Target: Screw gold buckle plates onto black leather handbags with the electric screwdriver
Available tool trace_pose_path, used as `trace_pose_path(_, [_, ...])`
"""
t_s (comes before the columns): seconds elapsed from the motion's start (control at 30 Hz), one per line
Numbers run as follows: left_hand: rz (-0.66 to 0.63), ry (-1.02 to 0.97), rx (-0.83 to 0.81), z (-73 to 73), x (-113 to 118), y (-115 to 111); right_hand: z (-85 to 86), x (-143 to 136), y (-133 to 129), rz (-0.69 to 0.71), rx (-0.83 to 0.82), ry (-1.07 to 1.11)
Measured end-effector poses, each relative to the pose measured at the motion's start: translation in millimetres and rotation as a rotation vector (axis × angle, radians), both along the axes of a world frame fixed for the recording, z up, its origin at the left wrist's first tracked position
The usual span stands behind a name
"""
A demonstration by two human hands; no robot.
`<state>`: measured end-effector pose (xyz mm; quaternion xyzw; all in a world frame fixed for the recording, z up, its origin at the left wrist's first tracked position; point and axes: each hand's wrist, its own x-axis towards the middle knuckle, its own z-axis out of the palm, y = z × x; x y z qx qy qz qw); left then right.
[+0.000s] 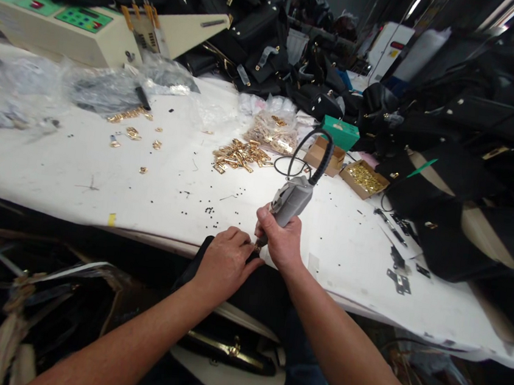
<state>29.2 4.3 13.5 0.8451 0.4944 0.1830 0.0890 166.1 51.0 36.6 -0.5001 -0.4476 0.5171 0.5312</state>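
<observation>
Right hand [283, 239] grasps a grey tool [293, 199], left hand [226, 258] black material [268, 284] (green panel's [83, 18] markings illegible).

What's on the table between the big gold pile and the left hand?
Mostly scattered little black bits lie on the white table between the gold pile and the left hand, as the head view shows.

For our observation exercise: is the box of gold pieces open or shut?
Open: the gold pieces show uncovered inside the box.

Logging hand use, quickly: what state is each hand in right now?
Left hand: at the black item; whether it grips cannot be told.
Right hand: closed, holding the grey power tool.
</observation>
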Motion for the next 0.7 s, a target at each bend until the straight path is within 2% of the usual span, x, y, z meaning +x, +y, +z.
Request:
trace_pose_path(0.17, [0.056, 0.043, 0.024, 2.1, 6, -3, 2.5, 1, 0, 0.01, -0.01, 0.025])
trace_pose_path(0.5, [0.073, 0.099, 0.025, 0.3, 11, -4, 5.3, 2, 3, 0.069, -0.023, 0.024])
trace_pose_path(0.7, [0.107, 0.084, 0.015, -3.2, 13, -4, 6.1, 2, 6, 0.127, -0.028, -0.105])
